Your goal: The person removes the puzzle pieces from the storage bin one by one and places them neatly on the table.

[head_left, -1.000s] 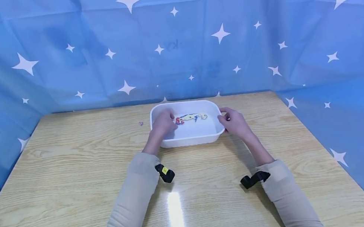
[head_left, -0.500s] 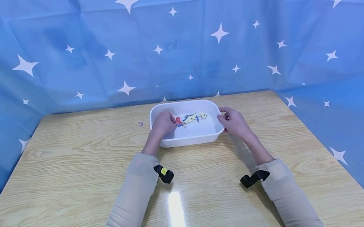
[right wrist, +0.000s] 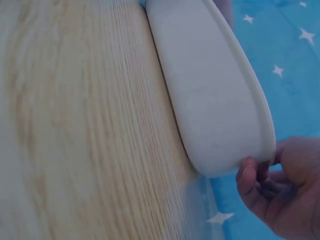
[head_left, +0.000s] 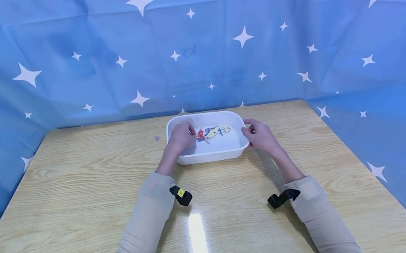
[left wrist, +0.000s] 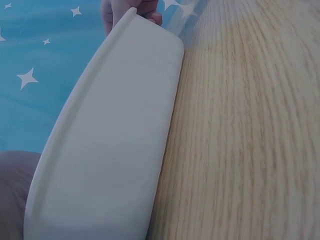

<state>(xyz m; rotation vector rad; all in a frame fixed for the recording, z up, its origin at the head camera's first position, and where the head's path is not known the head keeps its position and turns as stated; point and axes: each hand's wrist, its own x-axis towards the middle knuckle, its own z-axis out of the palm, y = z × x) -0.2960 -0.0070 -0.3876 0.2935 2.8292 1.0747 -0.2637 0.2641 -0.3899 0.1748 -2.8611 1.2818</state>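
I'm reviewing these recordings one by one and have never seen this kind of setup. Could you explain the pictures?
There is no robot: these are a person's bare hands. The wide view comes from a camera on the head, looking forward and down. The other two come from the small black wrist cameras, which mostly see the tub's outer wall.

On the wooden table sits a white tub holding a red piece and a pale yellow-and-blue piece. A tiny purplish thing lies left of the tub.

The right hand grips the tub's right end. The left hand reaches inside beside the red piece; whether it holds anything is hidden.
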